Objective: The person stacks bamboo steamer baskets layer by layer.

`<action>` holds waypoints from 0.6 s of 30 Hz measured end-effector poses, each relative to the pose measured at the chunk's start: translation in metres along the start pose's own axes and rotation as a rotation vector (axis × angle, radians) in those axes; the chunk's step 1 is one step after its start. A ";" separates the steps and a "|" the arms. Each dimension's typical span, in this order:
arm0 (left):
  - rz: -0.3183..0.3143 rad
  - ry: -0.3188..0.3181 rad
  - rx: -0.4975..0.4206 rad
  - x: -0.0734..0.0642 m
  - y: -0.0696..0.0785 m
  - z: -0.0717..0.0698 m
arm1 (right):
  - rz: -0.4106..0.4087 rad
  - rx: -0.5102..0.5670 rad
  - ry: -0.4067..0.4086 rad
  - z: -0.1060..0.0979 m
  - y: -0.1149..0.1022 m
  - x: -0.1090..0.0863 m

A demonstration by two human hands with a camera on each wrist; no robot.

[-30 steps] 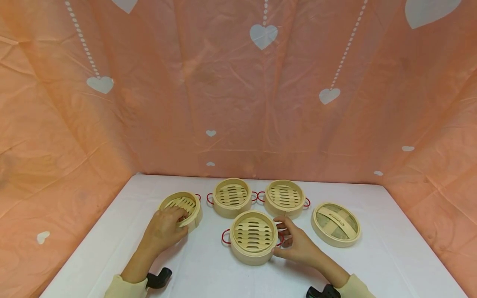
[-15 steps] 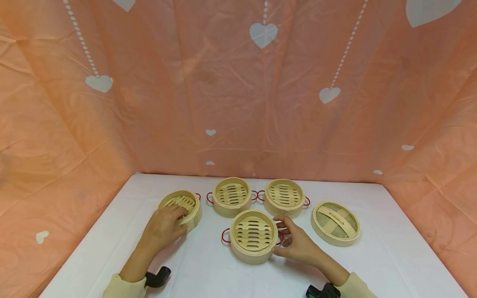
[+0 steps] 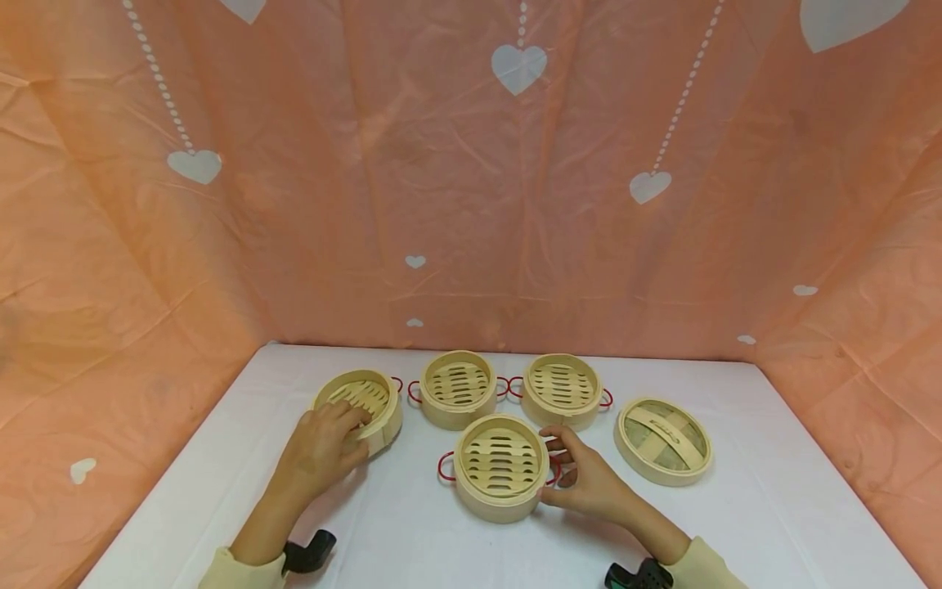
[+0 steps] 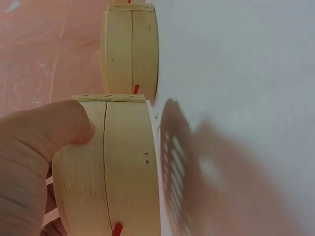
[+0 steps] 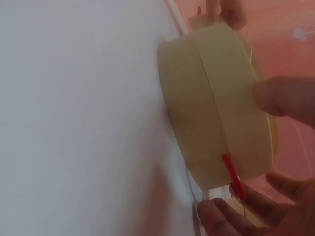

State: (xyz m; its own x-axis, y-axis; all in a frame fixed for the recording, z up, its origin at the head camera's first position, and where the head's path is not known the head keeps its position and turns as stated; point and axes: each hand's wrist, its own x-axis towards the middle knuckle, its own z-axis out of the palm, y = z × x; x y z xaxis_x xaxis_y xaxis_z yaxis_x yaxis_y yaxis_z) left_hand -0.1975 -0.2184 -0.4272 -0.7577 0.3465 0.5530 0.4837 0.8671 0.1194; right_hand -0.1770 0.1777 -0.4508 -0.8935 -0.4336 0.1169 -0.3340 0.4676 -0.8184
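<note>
My left hand (image 3: 318, 450) grips the near left rim of a round bamboo steamer basket (image 3: 384, 425), its thumb over the outer wall. In the left wrist view this basket (image 4: 130, 162) hangs above the cloth, with a slatted shadow beside it. My right hand (image 3: 589, 483) holds the right side of the front steamer basket (image 3: 495, 509), thumb at the front wall and fingers behind, around the red handle (image 3: 554, 472). The right wrist view shows the thumb (image 5: 283, 96) against that basket's wall (image 5: 211, 103). This one sits slatted side up on the table.
Two more steamer baskets, one at back centre (image 3: 458, 415) and one right of it (image 3: 562, 413), stand with their red handles nearly touching. A round woven steamer lid (image 3: 664, 442) lies at the right. White cloth (image 3: 412, 540) covers the table; a pink curtain (image 3: 456, 204) hangs behind.
The left basket has risen slightly and shifted a little to the back right in my left hand. My right hand and the front basket stay put.
</note>
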 end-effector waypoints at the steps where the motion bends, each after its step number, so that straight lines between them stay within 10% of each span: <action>1: 0.001 0.006 0.002 0.000 0.001 -0.001 | 0.001 -0.001 0.000 0.000 0.000 0.000; 18: 0.088 0.125 0.014 0.002 0.005 -0.011 | 0.021 -0.012 -0.011 -0.001 -0.003 -0.001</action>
State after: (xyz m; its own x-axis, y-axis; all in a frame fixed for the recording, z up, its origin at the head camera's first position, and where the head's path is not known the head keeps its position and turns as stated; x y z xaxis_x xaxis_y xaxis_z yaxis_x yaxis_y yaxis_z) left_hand -0.1918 -0.2174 -0.4161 -0.6517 0.3744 0.6597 0.5389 0.8405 0.0553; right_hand -0.1750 0.1777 -0.4479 -0.8968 -0.4324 0.0938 -0.3194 0.4860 -0.8135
